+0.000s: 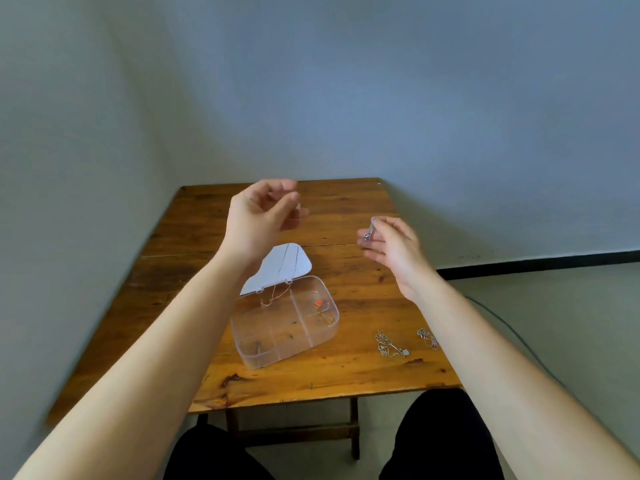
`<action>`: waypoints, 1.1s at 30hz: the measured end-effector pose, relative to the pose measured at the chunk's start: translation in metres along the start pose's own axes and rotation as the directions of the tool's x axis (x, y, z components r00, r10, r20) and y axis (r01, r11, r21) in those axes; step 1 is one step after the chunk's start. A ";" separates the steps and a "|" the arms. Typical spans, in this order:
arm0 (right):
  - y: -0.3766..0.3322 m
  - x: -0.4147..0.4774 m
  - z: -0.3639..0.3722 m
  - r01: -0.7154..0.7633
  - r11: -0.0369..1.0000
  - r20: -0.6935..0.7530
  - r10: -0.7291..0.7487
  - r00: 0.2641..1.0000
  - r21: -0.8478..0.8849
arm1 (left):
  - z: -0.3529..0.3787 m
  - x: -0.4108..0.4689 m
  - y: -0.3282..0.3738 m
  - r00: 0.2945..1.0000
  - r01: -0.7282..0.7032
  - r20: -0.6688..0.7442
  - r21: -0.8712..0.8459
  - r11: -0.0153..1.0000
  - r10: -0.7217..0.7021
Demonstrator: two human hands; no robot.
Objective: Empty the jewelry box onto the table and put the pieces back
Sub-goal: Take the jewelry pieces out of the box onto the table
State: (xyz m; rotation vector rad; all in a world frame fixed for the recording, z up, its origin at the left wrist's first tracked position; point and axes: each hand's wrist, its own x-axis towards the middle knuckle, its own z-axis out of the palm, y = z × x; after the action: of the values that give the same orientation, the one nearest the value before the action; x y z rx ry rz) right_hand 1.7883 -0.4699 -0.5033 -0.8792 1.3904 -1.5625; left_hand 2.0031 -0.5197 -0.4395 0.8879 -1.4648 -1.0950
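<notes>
Above 1 jewelry box [273, 336], left hand [258, 216] grip pinching thin chain [282, 275], right hand [394, 245] clamping silver piece [370, 229].

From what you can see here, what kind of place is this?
Probably a plain, sparsely furnished room indoors, though I cannot tell whose: a worn wooden table set into the corner of bare grey walls, with a dark baseboard and a smooth floor.
</notes>
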 end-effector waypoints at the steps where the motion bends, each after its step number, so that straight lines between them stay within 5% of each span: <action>1: -0.002 0.002 -0.006 0.003 1.000 -0.009 -0.003 1.000 0.003 | 0.010 0.005 0.007 1.000 0.005 -0.001 -0.070 0.998 -0.005; 7: -0.006 0.012 -0.037 0.004 1.000 -0.059 -0.005 0.998 -0.016 | 0.056 0.034 0.040 0.999 -0.024 0.028 -0.262 0.965 0.032; 15: 0.017 0.015 -0.072 -0.066 0.991 -0.144 0.049 0.988 -0.114 | 0.102 0.034 0.018 0.995 0.036 0.096 -0.247 0.968 -0.013; 24: 0.071 -0.001 -0.094 -0.254 0.840 -0.137 0.214 0.967 -0.480 | 0.115 -0.025 -0.095 0.898 0.334 0.233 0.187 0.924 -0.372; 28: 0.072 -0.004 -0.096 -0.230 0.775 -0.110 0.205 0.973 -0.588 | 0.112 -0.035 -0.112 0.890 0.222 0.274 0.439 0.871 -0.365; 33: 0.059 -0.006 -0.094 -0.197 0.753 -0.109 0.166 0.980 -0.627 | 0.099 -0.033 -0.106 0.919 0.169 0.251 0.448 0.878 -0.305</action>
State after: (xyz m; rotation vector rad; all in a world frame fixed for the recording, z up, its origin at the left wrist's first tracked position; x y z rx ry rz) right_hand 1.7136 -0.4287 -0.5745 -1.0568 2.0309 -0.9545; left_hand 1.9080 -0.5041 -0.5530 1.2685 -1.9446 -1.1617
